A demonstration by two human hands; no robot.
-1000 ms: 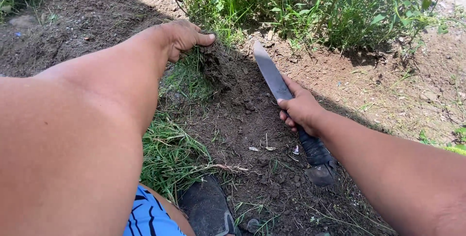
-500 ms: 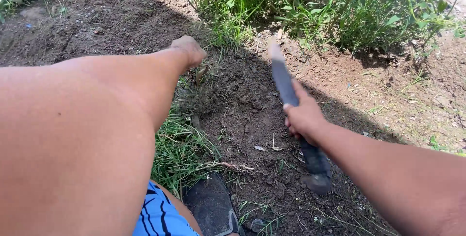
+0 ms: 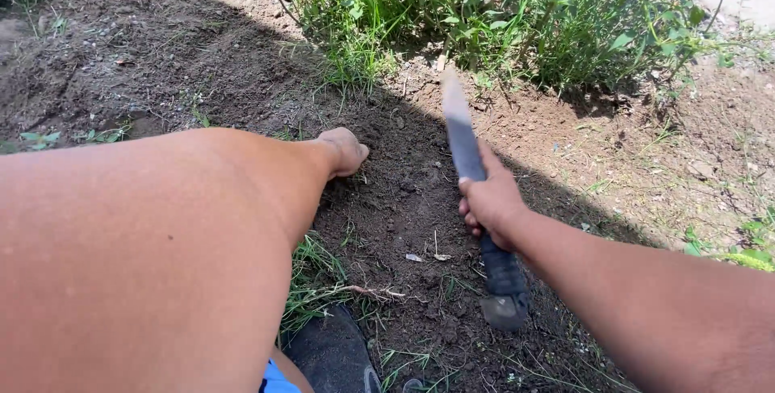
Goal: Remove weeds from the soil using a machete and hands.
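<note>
Two hands are working one patch of dark soil (image 3: 404, 199): the right hand (image 3: 490, 203) is gripping a long knife (image 3: 462, 130) closed-fisted at the blade's base, tip aiming at the weeds (image 3: 484, 13) for reach. Left hand (image 3: 343, 151) is pressing curled onto soil just left of the blade, apparently bracing; nothing visibly pinched.
</note>
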